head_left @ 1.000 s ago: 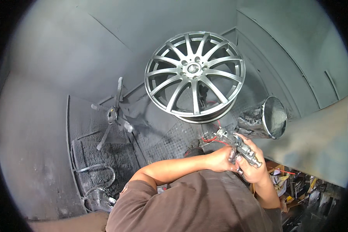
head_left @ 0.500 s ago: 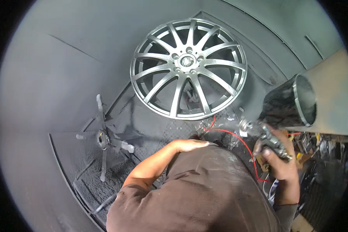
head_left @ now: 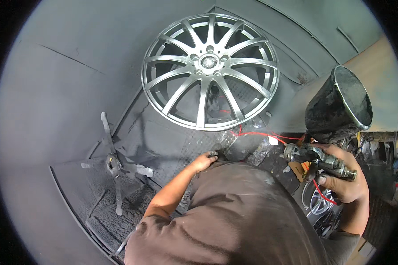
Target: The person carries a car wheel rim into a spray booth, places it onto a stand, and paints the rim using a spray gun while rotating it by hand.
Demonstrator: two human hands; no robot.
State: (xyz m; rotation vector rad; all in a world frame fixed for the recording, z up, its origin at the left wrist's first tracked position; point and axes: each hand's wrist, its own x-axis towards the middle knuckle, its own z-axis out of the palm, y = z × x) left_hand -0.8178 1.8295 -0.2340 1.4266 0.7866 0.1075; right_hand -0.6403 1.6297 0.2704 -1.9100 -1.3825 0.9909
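A silver multi-spoke car wheel [head_left: 204, 77] is raised above the grey floor in the upper middle. My right hand [head_left: 346, 185] grips a metal spray gun [head_left: 319, 159] at the right, with a dark, paint-crusted cup [head_left: 331, 110] above its body. My left hand [head_left: 204, 161] is low by the front of my brown shirt, below the wheel, with curled fingers; what they hold, if anything, is hidden. A red hose [head_left: 257, 134] runs along the floor below the wheel and behind the gun.
A paint-coated stand [head_left: 114, 167] with several arms is at the lower left. Grey booth walls [head_left: 66, 88] surround the wheel. A tan panel [head_left: 382, 84] is at the right, with clutter and another silver wheel [head_left: 321, 204] low beside my right arm.
My hands were together on the gun; my left hand left it and moved left to my body. My right hand carried the gun rightward, its cup swinging up larger into view.
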